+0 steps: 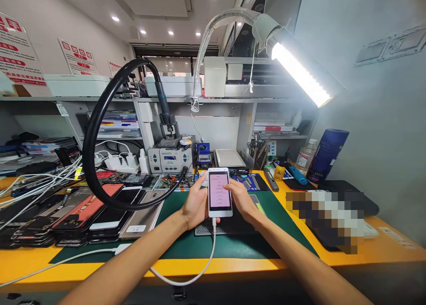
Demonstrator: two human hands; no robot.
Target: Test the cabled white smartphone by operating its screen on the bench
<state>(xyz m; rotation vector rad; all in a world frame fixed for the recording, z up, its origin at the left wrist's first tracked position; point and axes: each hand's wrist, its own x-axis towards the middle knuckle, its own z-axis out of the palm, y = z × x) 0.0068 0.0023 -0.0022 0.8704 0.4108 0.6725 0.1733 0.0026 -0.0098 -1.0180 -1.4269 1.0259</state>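
Note:
A white smartphone is held upright above the workbench, its lit pinkish screen showing lines of text too small to read. My left hand is closed around its left side, thumb along the edge and a fingertip showing beneath the bottom. At the right edge, my right hand is closed against the phone, with a digit over the screen; its other fingers are mostly hidden. A white charging cable is plugged into the phone's bottom end and loops down past the bench's front edge. Behind the hands, a dark perforated pad lies on the green mat.
Stacked phones crowd the left side, under a thick black hose from a soldering station. A bright lamp hangs at upper right. Bottles, including a yellow one, and a blurred patch are at right.

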